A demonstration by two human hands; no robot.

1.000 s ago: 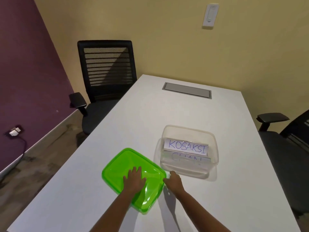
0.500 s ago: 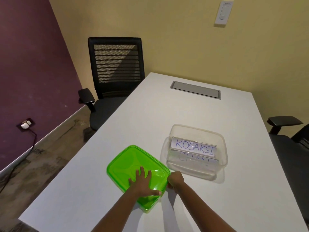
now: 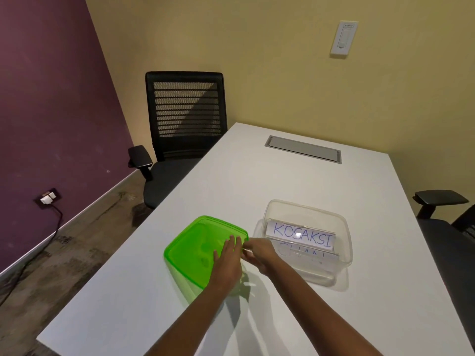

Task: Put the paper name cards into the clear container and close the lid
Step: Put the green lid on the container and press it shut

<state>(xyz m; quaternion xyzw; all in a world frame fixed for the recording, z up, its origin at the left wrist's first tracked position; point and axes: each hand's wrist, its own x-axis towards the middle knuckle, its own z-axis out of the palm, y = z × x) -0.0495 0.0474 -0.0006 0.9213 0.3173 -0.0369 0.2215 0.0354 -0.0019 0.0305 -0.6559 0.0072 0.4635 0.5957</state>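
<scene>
A clear container stands open on the white table. Inside it stand paper name cards; the front one reads KOSAKSI in blue, and another behind clear plastic is partly legible. The green translucent lid lies to the container's left, its right side raised a little off the table. My left hand rests flat on the lid's right part, fingers spread. My right hand pinches the lid's right edge, between lid and container.
A black mesh office chair stands at the table's left far side, and another chair's armrest shows at the right. A grey cable hatch is set into the tabletop. A wall socket with a cable sits low on the purple wall.
My right hand has closed on the lid's right edge and the lid has tipped up slightly on that side. My left hand has slid toward the right edge. The view has shifted.
</scene>
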